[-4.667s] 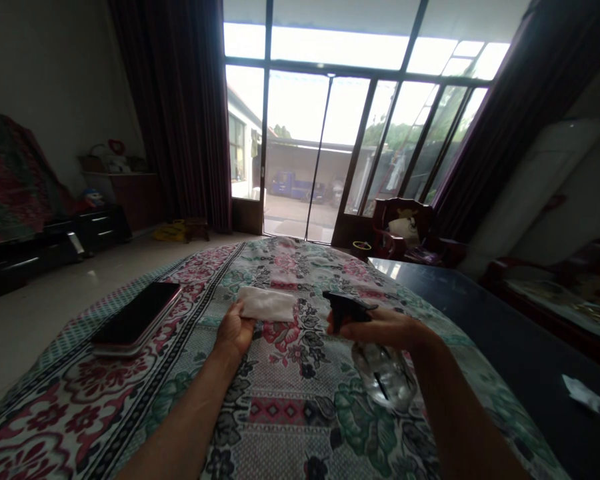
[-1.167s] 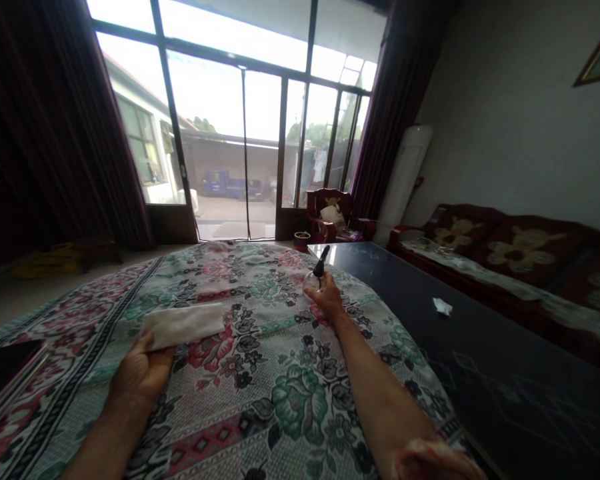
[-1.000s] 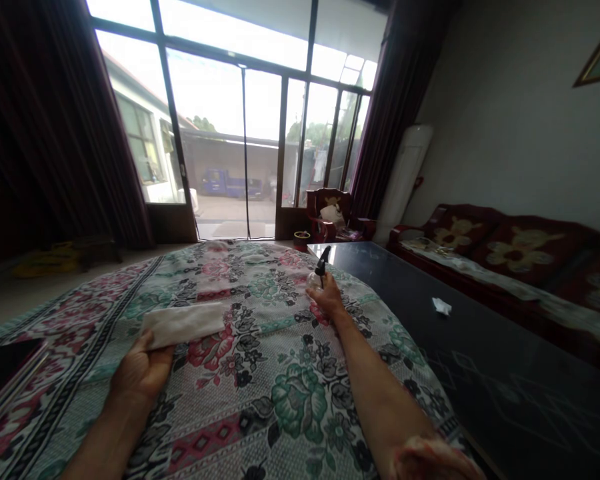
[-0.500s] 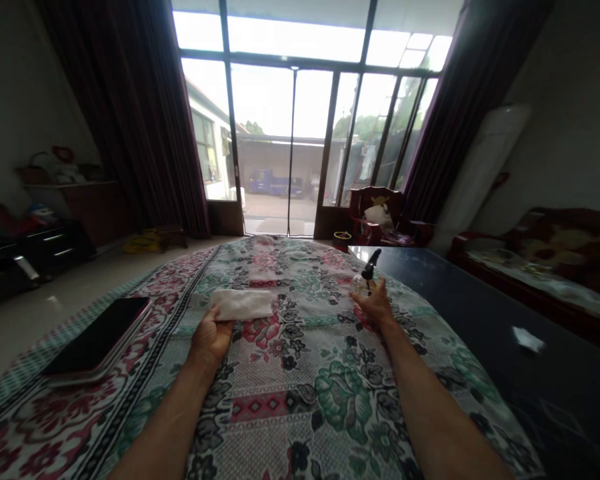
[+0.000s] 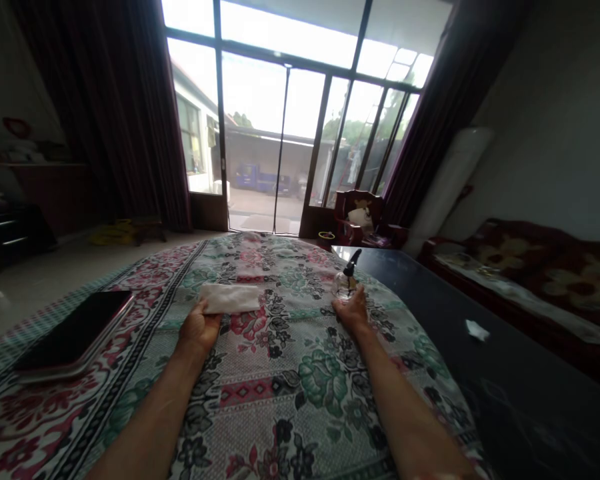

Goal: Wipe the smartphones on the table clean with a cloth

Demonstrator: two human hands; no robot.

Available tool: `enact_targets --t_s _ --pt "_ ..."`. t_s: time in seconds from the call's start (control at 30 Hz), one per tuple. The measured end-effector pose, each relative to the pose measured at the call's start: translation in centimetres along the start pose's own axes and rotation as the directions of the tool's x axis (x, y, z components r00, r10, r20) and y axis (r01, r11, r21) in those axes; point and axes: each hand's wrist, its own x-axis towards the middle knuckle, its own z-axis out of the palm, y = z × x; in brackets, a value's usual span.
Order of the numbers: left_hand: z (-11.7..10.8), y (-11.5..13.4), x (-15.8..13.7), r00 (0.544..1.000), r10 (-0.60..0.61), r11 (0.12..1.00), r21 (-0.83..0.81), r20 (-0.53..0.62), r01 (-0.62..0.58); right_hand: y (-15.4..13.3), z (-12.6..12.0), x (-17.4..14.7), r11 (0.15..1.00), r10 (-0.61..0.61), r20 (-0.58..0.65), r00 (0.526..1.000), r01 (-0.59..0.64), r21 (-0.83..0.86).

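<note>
A folded white cloth (image 5: pixel 233 299) lies flat at the end of my left hand (image 5: pixel 200 327), which pinches its left near corner between thumb and fingers. To the right, a clear spray bottle (image 5: pixel 344 285) with a black trigger head stands upright on the flowered tablecloth (image 5: pixel 260 360). My right hand (image 5: pixel 353 310) is just on the near side of the bottle, thumb and fingers spread beside its base. Whether the fingertips still touch the bottle is hard to make out.
A black-screened tablet-like device (image 5: pixel 77 333) lies on the cloth at left. At right, a dark glossy table (image 5: pixel 430 293) bears a small white crumpled piece (image 5: pixel 477 330). Beyond are a wooden armchair (image 5: pixel 360 217), a sofa (image 5: pixel 530 267) and glass doors (image 5: pixel 255 147).
My right hand has drawn back a little from the spray bottle, so more of the bottle shows. The left hand keeps the cloth. The whole view has shifted as the head turned slightly right.
</note>
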Motion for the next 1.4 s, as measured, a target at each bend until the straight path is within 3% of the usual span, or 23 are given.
enact_targets --t_s 0.23,0.43,0.53,0.6,0.67,0.77,0.83,0.97,1.17,1.3,1.4 --pt "-0.3 0.1 -0.4 1.000 -0.017 1.000 -0.001 0.017 0.017 -3.2 -1.0 -3.6 0.997 0.078 -0.007 0.997 -0.078 -0.029" --pt "-0.7 -0.1 -0.6 0.998 -0.013 1.000 0.022 0.054 0.011 -5.4 -1.8 -5.4 0.999 0.037 -0.058 0.998 -0.037 -0.001" --pt "-0.9 -0.2 -0.5 0.998 -0.003 1.000 0.024 0.060 0.001 -7.8 -0.6 -6.8 0.979 -0.149 0.056 0.987 0.139 0.151" --pt "-1.0 -0.2 -0.5 0.998 -0.006 0.999 0.032 0.069 0.004 -9.8 0.7 -7.8 0.927 -0.296 0.141 0.945 0.248 0.280" --pt "-1.1 0.0 -0.7 0.996 -0.022 0.999 0.044 0.083 0.018 -11.7 2.0 -8.5 0.896 -0.325 0.202 0.924 0.233 0.377" --pt "-1.2 0.1 -1.1 0.988 -0.081 0.993 0.098 0.130 0.069 -13.4 3.3 -8.8 0.870 -0.265 0.270 0.926 0.109 0.480" --pt "-1.3 0.0 -1.4 0.970 -0.126 0.978 0.188 0.208 0.087 -13.7 3.4 -8.7 0.848 -0.238 0.330 0.913 0.029 0.529" --pt "-1.3 -0.9 -2.0 0.922 -0.188 0.938 0.341 0.338 0.066 -13.6 2.4 -8.7 0.804 -0.269 0.480 0.835 -0.080 0.589" --pt "-1.3 -2.3 -2.7 0.882 -0.209 0.892 0.452 0.423 -0.006 -14.2 1.6 -9.6 0.834 -0.389 0.516 0.763 0.053 0.550" --pt "-1.4 -1.7 -3.0 0.848 -0.222 0.874 0.484 0.481 -0.046 -14.5 1.5 -10.0 0.841 -0.398 0.538 0.743 0.060 0.538" --pt "-1.6 -1.0 -3.3 0.781 -0.274 0.846 0.527 0.561 -0.081 -14.6 1.4 -10.2 0.824 -0.393 0.575 0.718 -0.002 0.566"
